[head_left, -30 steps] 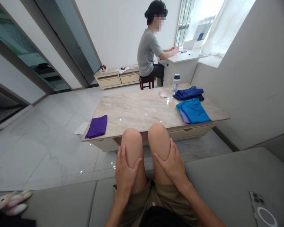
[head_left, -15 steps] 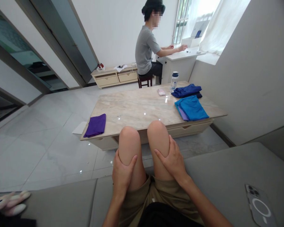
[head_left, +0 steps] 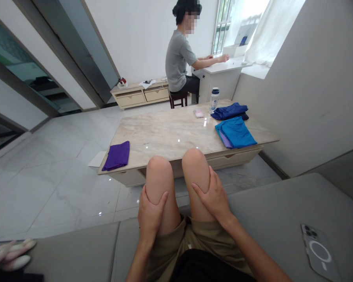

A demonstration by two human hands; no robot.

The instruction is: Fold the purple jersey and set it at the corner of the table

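Observation:
My left hand (head_left: 150, 214) rests on my left leg (head_left: 159, 178) just behind the knee, thumb spread on the inner side and the fingers partly hidden at the outer side. On my right leg (head_left: 195, 168) lies my right hand (head_left: 213, 196), its thumb and fingers spread apart around the thigh. Both hands are open and hold no object. Beyond my knees stands a marble-topped coffee table (head_left: 153, 129). A folded purple cloth (head_left: 117, 154) lies at its left front corner. At the right are a bright blue cloth (head_left: 238, 132) and a dark blue cloth (head_left: 230, 111).
A water bottle (head_left: 214, 100) and a small pinkish packet (head_left: 198, 113) stand toward the table's back. On the grey sofa (head_left: 259, 223) lies a phone (head_left: 319, 250) at right, a plush toy (head_left: 10, 254) at left. Another person (head_left: 179, 58) sits at a white desk (head_left: 223, 74).
The view has shifted slightly, so the scene sits a little further left. My hands keep their place on my legs.

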